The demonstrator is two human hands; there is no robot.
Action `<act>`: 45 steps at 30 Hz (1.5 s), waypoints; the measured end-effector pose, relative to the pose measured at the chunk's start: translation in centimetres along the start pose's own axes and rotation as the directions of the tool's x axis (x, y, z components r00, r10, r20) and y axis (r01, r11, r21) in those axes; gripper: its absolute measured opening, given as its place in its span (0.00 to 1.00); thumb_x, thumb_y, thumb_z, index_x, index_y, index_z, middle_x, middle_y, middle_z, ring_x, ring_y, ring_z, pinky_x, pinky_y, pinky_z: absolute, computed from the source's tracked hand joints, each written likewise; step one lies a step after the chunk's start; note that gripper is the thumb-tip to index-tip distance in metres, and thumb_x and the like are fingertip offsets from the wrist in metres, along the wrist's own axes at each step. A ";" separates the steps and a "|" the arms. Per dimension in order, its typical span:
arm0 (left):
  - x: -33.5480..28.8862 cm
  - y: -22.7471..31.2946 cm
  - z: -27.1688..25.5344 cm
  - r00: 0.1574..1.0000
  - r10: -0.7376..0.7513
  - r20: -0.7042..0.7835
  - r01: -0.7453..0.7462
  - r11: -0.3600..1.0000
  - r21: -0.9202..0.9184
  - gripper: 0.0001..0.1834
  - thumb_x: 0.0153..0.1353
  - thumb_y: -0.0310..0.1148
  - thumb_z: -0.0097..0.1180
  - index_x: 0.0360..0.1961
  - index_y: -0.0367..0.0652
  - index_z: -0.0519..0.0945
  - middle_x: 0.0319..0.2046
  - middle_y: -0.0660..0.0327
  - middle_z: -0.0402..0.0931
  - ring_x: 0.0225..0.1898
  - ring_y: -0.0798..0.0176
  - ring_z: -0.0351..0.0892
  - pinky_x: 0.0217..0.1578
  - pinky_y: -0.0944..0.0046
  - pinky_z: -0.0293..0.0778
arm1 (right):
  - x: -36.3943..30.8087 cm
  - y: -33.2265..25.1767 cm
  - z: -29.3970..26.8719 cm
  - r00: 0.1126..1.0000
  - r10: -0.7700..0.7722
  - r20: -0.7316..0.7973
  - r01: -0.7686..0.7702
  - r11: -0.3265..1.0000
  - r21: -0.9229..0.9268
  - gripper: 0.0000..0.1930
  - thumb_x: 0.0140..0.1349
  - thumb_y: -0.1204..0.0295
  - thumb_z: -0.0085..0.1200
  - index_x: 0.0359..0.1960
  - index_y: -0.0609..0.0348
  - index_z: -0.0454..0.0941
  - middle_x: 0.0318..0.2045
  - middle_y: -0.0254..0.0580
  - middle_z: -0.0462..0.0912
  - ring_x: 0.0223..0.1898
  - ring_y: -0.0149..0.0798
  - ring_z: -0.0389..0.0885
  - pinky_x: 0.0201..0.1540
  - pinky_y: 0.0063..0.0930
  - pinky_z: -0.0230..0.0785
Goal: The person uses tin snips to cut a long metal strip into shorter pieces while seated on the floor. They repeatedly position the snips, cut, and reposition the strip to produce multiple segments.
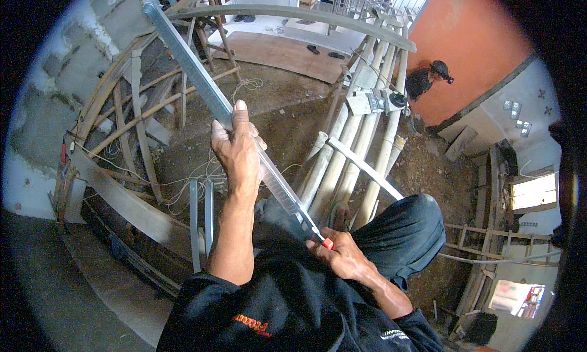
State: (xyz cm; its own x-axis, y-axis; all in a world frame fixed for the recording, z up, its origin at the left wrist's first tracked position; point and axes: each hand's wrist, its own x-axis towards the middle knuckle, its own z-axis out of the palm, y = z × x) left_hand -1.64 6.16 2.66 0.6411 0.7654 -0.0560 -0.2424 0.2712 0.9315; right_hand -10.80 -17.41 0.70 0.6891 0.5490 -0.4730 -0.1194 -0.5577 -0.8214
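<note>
A long, thin galvanized metal channel (195, 74) slants from the upper left down toward my lap. My left hand (237, 150) is closed around its middle, with the thumb along the top. At the near end my right hand (345, 257) grips a tool with a red handle (328, 244), which looks like tin snips. Its blades lie at the channel's lower end, but whether they bite into the metal I cannot tell. My right knee (406, 223) is bent beside this hand.
Pale round poles (333, 175) run away ahead, crossed by a white strip (367, 168) and bearing a small box (365, 102). Wooden scaffolding (137, 101) and loose cable stand left. Two upright metal profiles (194, 217) are near my left forearm. Another person (422, 82) is by the orange wall.
</note>
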 end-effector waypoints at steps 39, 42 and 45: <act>-0.7 -2.6 0.8 0.934 -0.350 -0.065 0.340 0.931 -0.132 0.27 0.64 0.63 0.54 0.50 0.53 0.72 0.22 0.72 0.60 0.14 0.76 0.58 0.13 0.71 0.53 | -0.4 0.2 0.3 0.969 -0.174 -0.178 0.112 0.943 -0.313 0.17 0.60 0.64 0.59 0.42 0.65 0.75 0.31 0.63 0.81 0.35 0.64 0.82 0.39 0.53 0.72; -0.9 -3.7 1.0 0.943 -0.319 -0.096 0.305 0.942 -0.139 0.26 0.64 0.64 0.53 0.47 0.53 0.73 0.21 0.72 0.60 0.14 0.76 0.58 0.12 0.71 0.52 | -0.8 0.0 0.1 0.967 -0.145 -0.208 0.055 0.922 -0.384 0.18 0.60 0.63 0.58 0.44 0.64 0.75 0.32 0.63 0.82 0.38 0.63 0.83 0.41 0.52 0.74; -0.5 -3.9 1.0 0.942 -0.314 -0.115 0.299 0.945 -0.132 0.25 0.64 0.64 0.54 0.44 0.54 0.73 0.21 0.72 0.60 0.14 0.75 0.57 0.12 0.71 0.51 | -1.2 0.4 -0.3 0.986 -0.053 -0.159 -0.009 0.930 -0.368 0.18 0.61 0.61 0.58 0.44 0.65 0.75 0.33 0.62 0.83 0.40 0.62 0.83 0.43 0.51 0.74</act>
State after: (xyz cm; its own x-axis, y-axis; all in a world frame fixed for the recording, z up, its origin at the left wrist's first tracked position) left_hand -0.33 4.11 -0.62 0.5964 0.7032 -0.3870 -0.1337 0.5625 0.8159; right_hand -11.42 -18.47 1.07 0.7996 0.4716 -0.3718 0.1453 -0.7527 -0.6422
